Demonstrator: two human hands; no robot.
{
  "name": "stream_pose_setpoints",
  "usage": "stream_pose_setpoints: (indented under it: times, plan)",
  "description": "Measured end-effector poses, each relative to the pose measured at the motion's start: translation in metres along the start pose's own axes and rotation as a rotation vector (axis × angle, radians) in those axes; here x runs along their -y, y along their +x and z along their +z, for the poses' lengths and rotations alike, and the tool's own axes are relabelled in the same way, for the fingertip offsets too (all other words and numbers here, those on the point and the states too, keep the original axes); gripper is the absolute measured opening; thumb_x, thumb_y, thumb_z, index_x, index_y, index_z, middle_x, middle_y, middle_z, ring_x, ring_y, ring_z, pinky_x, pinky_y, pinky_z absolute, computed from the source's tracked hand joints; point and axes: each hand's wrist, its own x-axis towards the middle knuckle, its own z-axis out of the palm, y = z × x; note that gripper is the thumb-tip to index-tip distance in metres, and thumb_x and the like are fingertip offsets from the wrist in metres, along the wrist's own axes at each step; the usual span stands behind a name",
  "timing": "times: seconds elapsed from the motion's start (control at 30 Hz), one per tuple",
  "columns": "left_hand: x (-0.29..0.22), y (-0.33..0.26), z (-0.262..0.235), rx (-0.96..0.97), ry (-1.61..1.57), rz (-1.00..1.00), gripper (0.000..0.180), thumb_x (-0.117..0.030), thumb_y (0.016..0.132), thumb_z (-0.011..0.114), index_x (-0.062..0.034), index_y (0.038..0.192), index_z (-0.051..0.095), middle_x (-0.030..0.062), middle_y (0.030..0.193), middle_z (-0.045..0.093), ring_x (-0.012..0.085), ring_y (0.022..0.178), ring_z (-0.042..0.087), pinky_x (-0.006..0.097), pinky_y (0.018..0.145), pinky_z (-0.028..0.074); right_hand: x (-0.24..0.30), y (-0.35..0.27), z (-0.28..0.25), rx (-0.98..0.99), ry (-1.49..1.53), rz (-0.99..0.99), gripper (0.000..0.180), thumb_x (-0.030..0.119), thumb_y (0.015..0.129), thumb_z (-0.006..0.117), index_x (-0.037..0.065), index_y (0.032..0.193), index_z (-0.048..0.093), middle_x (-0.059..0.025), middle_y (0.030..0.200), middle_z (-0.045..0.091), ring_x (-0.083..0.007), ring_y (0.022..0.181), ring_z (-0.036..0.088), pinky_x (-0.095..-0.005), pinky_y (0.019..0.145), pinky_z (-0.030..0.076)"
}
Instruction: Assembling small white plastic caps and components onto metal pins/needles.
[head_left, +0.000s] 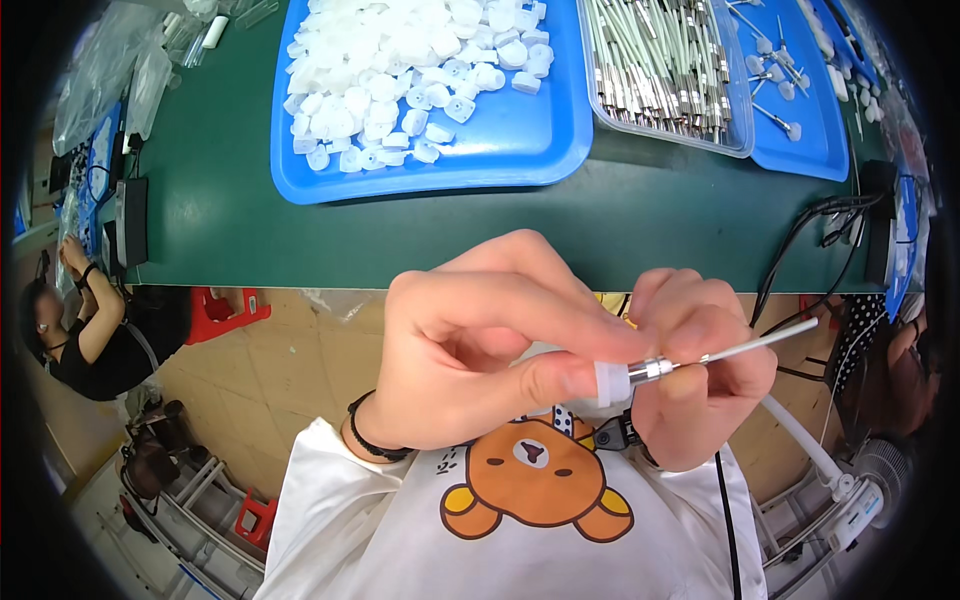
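My left hand pinches a translucent white plastic cap between thumb and forefinger. Out of the cap's right side comes the silver metal end of a thin rod with a pale stem. My right hand grips this metal part with thumb and fingers, and the pale stem sticks out to the right, tilted slightly up. Cap and rod end touch; how deep the rod sits in the cap is hidden. Both hands are held in front of my chest, just short of the table's near edge.
A blue tray of white caps lies on the green table. Right of it stands a clear box full of metal-ended rods, then a blue tray with capped rods. Black cables hang at the right. Another person sits far left.
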Motion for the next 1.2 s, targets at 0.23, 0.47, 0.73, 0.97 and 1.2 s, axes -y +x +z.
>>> stream_pose_setpoints:
  times: [0.23,0.47,0.73,0.97,1.2]
  plan:
    - [-0.001,0.001,-0.005,-0.015,0.094,-0.037,0.012,-0.006,0.067,0.064,-0.0003,0.072,0.055,0.006,0.071,0.047,0.0158,0.059,0.048,0.024,0.051,0.038,-0.015,0.001,0.0,-0.012,0.153,-0.158,0.016,-0.008,0.062,0.058,-0.009,0.077,0.054,-0.0154,0.076,0.056,-0.0209,0.062,0.054,-0.0311,0.054,0.041]
    - [-0.003,0.001,-0.007,0.118,-0.39,-0.32,0.014,0.003,0.068,0.059,0.0011,0.082,0.06,0.0066,0.08,0.05,0.0112,0.071,0.046,0.021,0.062,0.036,-0.003,0.002,-0.005,0.073,0.162,-0.034,0.014,-0.005,0.066,0.058,-0.007,0.079,0.053,-0.0136,0.076,0.056,-0.0181,0.064,0.053,-0.028,0.058,0.041]
    - [-0.012,0.006,-0.01,-0.184,0.084,-0.297,0.034,0.005,0.072,0.052,0.003,0.105,0.045,0.0066,0.092,0.047,0.0092,0.083,0.046,0.023,0.072,0.039,0.015,0.03,-0.024,-0.194,-0.04,0.368,0.017,0.001,0.075,0.05,-0.007,0.09,0.049,-0.0093,0.078,0.055,-0.0106,0.069,0.05,-0.0223,0.063,0.04]
    - [-0.021,-0.005,-0.028,-0.211,0.176,-0.283,0.018,-0.003,0.077,0.048,0.0017,0.095,0.049,0.0046,0.083,0.051,0.0088,0.079,0.048,0.021,0.069,0.039,0.04,0.067,-0.066,-0.559,-0.91,-0.008,0.036,0.006,0.076,0.051,-0.006,0.109,0.041,-0.0127,0.086,0.056,-0.0129,0.076,0.052,-0.0229,0.071,0.039]
    - [-0.019,-0.009,-0.034,-0.277,0.235,-0.292,0.013,-0.003,0.078,0.047,0.0012,0.09,0.05,0.0037,0.083,0.052,0.0088,0.078,0.048,0.022,0.071,0.038,0.156,0.052,-0.044,1.091,-0.841,-0.207,0.02,0.012,0.077,0.049,-0.003,0.091,0.053,-0.0121,0.086,0.055,-0.0179,0.073,0.051,-0.034,0.074,0.04]
